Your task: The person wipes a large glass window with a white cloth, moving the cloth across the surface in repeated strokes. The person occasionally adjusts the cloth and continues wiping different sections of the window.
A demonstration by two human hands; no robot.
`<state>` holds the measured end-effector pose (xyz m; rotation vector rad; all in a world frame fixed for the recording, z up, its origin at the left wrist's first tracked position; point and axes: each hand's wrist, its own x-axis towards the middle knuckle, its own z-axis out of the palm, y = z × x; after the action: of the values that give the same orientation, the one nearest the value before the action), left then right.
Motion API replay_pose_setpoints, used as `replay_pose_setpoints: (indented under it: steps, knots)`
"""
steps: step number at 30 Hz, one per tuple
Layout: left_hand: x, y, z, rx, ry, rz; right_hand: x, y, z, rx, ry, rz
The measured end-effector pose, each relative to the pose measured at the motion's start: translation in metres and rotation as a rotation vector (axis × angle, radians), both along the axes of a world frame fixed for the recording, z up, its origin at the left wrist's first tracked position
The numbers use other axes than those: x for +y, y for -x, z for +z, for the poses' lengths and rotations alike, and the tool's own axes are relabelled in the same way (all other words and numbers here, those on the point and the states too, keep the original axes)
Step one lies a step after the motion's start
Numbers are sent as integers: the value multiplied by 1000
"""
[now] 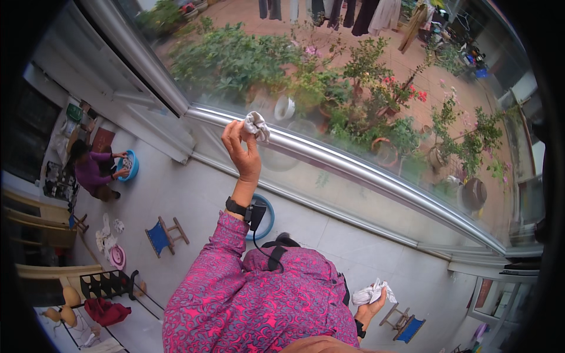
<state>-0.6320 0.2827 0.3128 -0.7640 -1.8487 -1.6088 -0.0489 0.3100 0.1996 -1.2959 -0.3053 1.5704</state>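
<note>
The left hand (240, 152) pinches a bunched white cloth (257, 125) at the window rail (347, 157); whether they touch is unclear. Low to its right, the right hand (371, 310) holds a second cloth (372, 293). Near that hand stands a blue stool (410, 330). Below the left hand, a blue basin (270, 215) shows behind the wrist. Further left, a person (93, 170) reaches into a tub (135, 166). Plants (235, 65) fill the yard beyond the left hand.

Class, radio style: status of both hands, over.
Left hand holding crumpled cloth by window rail. Right hand holding white cloth. Blue stool nearby on floor.
</note>
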Motion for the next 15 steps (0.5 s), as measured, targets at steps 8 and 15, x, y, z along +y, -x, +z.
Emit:
replay_pose_setpoints:
  steps: [8,15]
  knots:
    - [12,-3,-4,90,230,39,3,7,-4,9,4,78]
    - [-36,80,10,-98,-154,93,4,7,-3,11,-19,48]
